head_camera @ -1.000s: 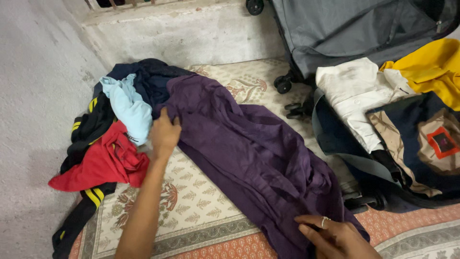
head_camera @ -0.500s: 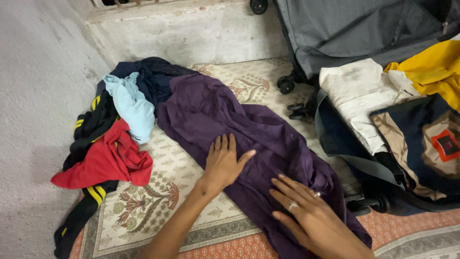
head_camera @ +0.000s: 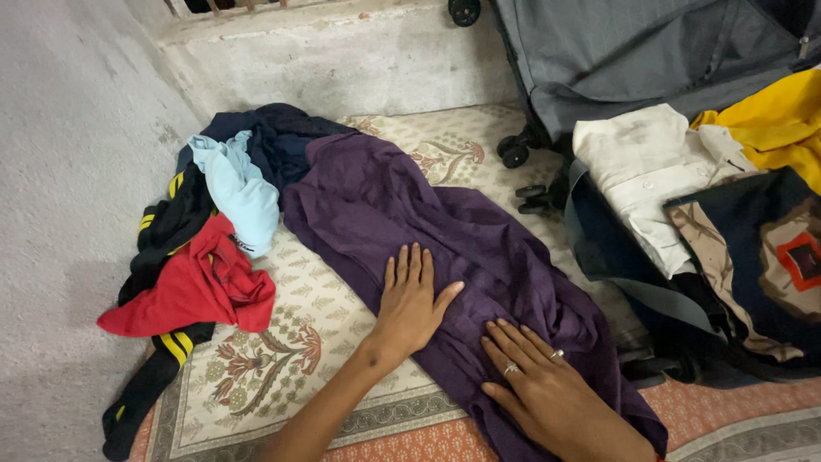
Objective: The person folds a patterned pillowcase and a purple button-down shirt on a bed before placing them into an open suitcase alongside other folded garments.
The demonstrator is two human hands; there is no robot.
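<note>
The left hand (head_camera: 412,299) lies flat, palm down, fingers straight and close together with the thumb spread to the right, pressed on the purple garment (head_camera: 445,248); its forearm runs down to the lower edge of the view. The right hand (head_camera: 547,389) also rests flat on the same cloth, just below and to the right, fingers slightly apart and pointing up-left, with rings on two fingers — neither hand grips anything. The purple garment stretches diagonally over the patterned mat (head_camera: 333,342), from near its far edge to its near right corner. At the mat's left edge sits a heap of clothes: a red piece (head_camera: 192,287), a light blue piece (head_camera: 239,192), a dark navy piece (head_camera: 274,137) and a black piece with yellow stripes (head_camera: 162,227). To the right an open suitcase (head_camera: 616,51) holds a white shirt (head_camera: 646,175), a yellow garment (head_camera: 774,120) and a navy printed one (head_camera: 761,248) — all cut off by the right edge. The right wrist is out of view.
</note>
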